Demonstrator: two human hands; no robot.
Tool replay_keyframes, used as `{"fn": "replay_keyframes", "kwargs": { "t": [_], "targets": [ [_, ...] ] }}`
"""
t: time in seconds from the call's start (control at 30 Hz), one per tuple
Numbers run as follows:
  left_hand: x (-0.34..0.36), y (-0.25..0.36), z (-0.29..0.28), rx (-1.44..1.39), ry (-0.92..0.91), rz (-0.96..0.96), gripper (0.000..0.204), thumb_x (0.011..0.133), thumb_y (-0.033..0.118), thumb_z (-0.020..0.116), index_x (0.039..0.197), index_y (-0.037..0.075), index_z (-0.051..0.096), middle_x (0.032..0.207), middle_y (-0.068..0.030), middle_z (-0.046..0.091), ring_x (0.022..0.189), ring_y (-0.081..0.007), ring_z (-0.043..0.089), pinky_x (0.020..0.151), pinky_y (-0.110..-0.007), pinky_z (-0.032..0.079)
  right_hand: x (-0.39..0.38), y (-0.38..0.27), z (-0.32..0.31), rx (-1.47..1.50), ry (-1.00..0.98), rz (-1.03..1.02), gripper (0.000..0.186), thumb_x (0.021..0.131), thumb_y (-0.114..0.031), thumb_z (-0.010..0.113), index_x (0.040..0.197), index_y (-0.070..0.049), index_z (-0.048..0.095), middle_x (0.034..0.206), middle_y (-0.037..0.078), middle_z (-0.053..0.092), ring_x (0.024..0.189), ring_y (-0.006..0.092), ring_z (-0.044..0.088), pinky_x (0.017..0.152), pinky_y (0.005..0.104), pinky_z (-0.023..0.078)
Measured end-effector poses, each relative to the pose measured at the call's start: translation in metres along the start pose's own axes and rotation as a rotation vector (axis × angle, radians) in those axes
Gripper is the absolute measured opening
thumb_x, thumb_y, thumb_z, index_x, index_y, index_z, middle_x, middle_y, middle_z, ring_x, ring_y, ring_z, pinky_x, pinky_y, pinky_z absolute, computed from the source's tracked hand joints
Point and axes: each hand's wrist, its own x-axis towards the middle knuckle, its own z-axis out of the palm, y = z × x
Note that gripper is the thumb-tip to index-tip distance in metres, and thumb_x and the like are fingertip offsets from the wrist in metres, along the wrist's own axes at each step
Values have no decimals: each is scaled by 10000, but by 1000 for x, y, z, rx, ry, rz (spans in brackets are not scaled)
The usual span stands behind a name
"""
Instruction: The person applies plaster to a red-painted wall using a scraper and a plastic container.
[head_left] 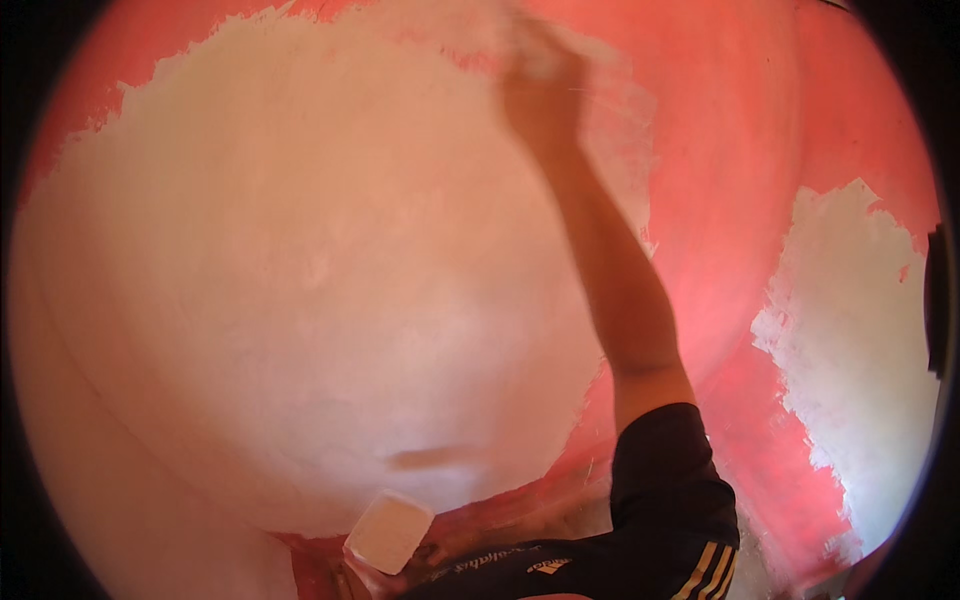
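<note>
My right arm reaches up across the wall, and my right hand (545, 85) is at the top, blurred by motion. Its fingers look closed around a pale, smeared tool too blurred to name, against the wall where the white coat thins into pink. Low in front of my chest is a small square tub (352, 560) with a flat, pale filling (392, 532). My left hand does not show plainly; anything under or behind the tub is hidden.
A large off-white coat (330, 250) with ragged edges covers much of the pink wall (715, 200). Another white patch (860, 330) lies on the wall to the right. A dark object (937, 300) stands at the far right edge. The wall's foot curves behind the tub.
</note>
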Motion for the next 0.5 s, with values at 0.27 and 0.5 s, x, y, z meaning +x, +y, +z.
{"fn": "replay_keyframes", "kwargs": {
  "t": [0.27, 0.5],
  "targets": [
    [13, 0, 42, 45, -8, 57, 574, 724, 326, 883, 1195, 62, 687, 1112, -114, 731, 993, -240, 694, 888, -384, 555, -15, 99, -22, -419, 12, -117, 535, 870, -65, 557, 1402, -124, 568, 1234, 120, 689, 1029, 288, 671, 819, 413, 550],
    [15, 19, 63, 122, -6, 109, 591, 697, 317, 914, 1187, 66, 699, 1107, -110, 738, 988, -236, 698, 886, -374, 558, -31, 44, -41, -130, -99, -67, 401, 890, -64, 566, 1280, -61, 655, 1092, 189, 692, 1006, 331, 658, 848, 458, 526]
  ]
}}
